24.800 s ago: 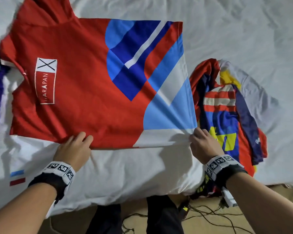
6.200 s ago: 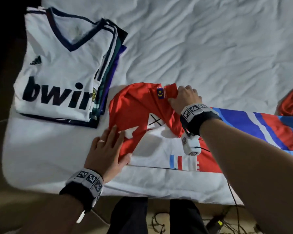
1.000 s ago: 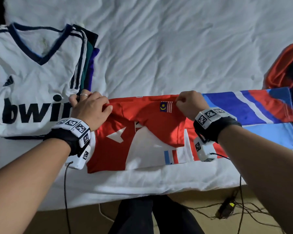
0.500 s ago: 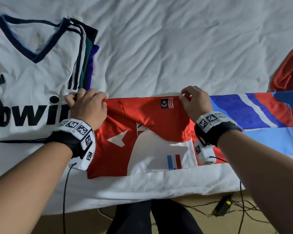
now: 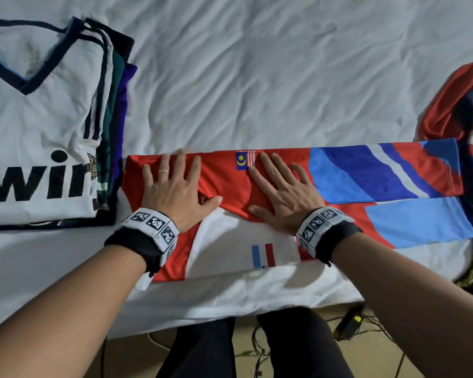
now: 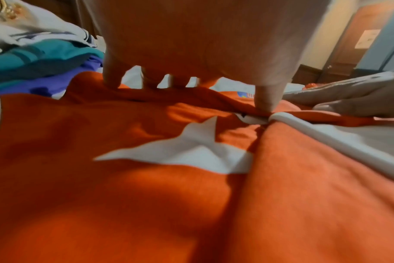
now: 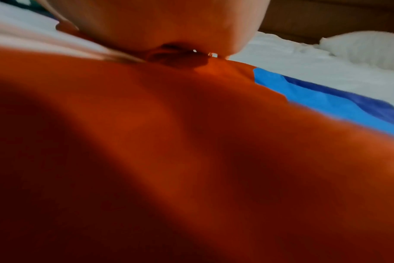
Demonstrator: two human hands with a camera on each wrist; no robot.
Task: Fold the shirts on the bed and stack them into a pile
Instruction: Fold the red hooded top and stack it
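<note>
A red shirt [image 5: 227, 184] with blue and white panels lies folded into a long band along the near edge of the bed. My left hand [image 5: 175, 186] lies flat on its left end, fingers spread. My right hand [image 5: 281, 192] presses flat on the red cloth beside a small flag patch [image 5: 245, 160]. The left wrist view shows my left hand [image 6: 191, 53] with its fingertips on the red shirt [image 6: 146, 195]. In the right wrist view my palm [image 7: 157, 23] sits on the red cloth [image 7: 169, 142]. A pile of folded shirts [image 5: 44, 126], white one on top, stands at the left.
A crumpled red, blue and yellow shirt [image 5: 464, 110] lies at the right edge, touching the band's far end. The white bed sheet [image 5: 257, 77] stretches beyond the shirts. Below the bed edge are my dark trouser legs [image 5: 251, 350] and cables [image 5: 350, 326] on the floor.
Both hands have let go of the shirt's far fold edge and now lie flat with spread fingers on the red cloth.
</note>
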